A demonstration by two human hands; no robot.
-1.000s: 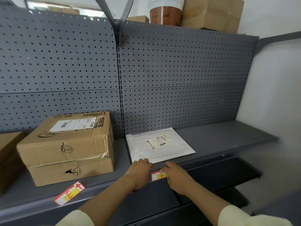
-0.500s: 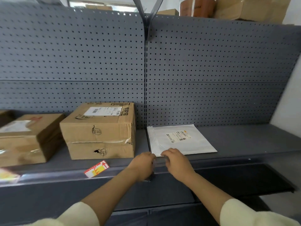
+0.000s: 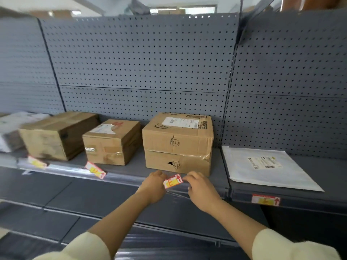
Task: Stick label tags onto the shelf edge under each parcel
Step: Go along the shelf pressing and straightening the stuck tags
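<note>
At lower centre of the frame, our left hand [image 3: 153, 186] and right hand [image 3: 201, 191] pinch the ends of a tag [image 3: 173, 181], fingers curled closed on it, at the shelf edge [image 3: 120, 180] below the box [image 3: 178, 143]. Right of it, another tag [image 3: 265, 199] sits on the edge under the envelope [image 3: 266, 167].

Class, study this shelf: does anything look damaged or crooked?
Yes. The largest box has a torn hole low on its front. Two label tags further left sit tilted rather than flat along the shelf edge, unlike the straight tag.
</note>
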